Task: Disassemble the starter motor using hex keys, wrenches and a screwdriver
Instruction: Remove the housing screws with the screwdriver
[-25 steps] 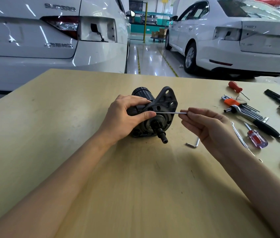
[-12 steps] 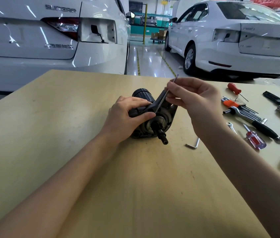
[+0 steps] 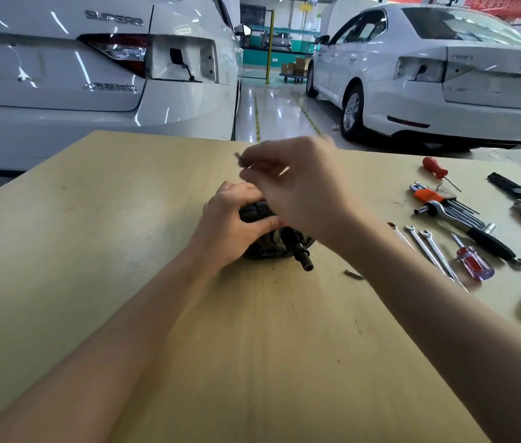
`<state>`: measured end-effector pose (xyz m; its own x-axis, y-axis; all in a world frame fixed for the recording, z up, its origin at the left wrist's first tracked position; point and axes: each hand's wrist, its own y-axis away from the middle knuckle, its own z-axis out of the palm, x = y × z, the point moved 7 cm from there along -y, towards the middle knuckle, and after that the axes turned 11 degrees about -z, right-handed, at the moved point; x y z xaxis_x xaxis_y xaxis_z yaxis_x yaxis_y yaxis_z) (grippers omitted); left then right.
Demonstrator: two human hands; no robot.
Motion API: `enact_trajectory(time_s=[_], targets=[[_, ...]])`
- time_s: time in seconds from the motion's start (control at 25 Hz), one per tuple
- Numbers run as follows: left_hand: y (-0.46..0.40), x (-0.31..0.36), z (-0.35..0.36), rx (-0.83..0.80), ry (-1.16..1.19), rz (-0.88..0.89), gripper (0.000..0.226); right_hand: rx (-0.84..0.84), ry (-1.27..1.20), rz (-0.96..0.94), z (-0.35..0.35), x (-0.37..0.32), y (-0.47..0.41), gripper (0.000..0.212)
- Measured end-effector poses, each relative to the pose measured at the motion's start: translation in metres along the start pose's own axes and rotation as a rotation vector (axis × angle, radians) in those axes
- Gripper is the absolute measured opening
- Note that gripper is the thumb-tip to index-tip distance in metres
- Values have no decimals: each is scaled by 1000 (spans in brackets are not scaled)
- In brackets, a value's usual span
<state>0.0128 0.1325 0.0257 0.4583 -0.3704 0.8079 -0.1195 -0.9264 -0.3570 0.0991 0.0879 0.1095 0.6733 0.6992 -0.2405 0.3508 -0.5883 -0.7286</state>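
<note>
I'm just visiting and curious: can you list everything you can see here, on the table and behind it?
table: one, pale wood, fills the foreground
starter motor: one, black, table centre, shaft toward the camera
hex key: one, thin metal, blurred, pinched above the motor
loose hex key: one, silver, partly hidden by the right forearm
screwdrivers: two, red handle at the far right, red and clear handle nearer
hex key set: one, orange holder, right side
ratchet: one, black grip, right side
wrenches: about three, silver, right side
cars: two, white, left and right behind the table
left hand: grips the motor
right hand: pinches the hex key
</note>
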Motion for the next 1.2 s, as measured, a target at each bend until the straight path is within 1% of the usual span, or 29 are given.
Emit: enact_trajectory(time_s=[0.04,0.08,0.12,0.16,0.2,0.24,0.28,0.32,0.36,0.4,0.44,0.52,0.6,0.68,0.76,0.92,1.12,1.2], targets=[[-1,0,0,26,-36,-41,34,-142,141,-97,13,-11,-1,11],[-3,-4,4,33,-124,-77,27,-269,273,-181,27,-18,2,15],[-3,-6,6,22,-195,-92,14,-333,356,-242,34,-23,6,18],[-3,-10,7,-5,-201,-75,11,-316,371,-279,35,-26,10,19],[-1,-8,7,-21,-181,-43,12,-223,324,-284,29,-27,15,18],[-1,-8,6,-32,-128,-30,10,-55,201,-229,15,-23,20,15],[1,-4,3,-28,-55,-21,16,150,20,-105,-2,-11,28,12],[2,-3,1,-35,11,-6,24,342,-200,61,-17,9,39,11],[2,-2,2,-40,43,4,34,491,-429,242,-25,30,53,10],[2,-4,2,-47,53,1,42,587,-634,415,-27,49,67,9],[3,-3,3,-44,53,-1,45,639,-794,566,-26,64,81,6],[2,-2,2,-21,41,9,47,710,-1021,788,-21,84,103,2],[1,-1,1,-14,43,9,46,772,-1156,910,-15,94,114,6],[0,0,0,-10,55,13,43,770,-1195,922,-9,95,113,13],[1,2,0,-6,74,22,43,734,-1179,915,-4,93,110,15],[0,2,0,-1,69,27,44,706,-1141,935,1,89,111,6],[1,1,0,0,47,31,42,712,-1157,956,6,87,115,7],[2,2,0,-3,52,16,50,725,-1175,974,7,88,117,8]])
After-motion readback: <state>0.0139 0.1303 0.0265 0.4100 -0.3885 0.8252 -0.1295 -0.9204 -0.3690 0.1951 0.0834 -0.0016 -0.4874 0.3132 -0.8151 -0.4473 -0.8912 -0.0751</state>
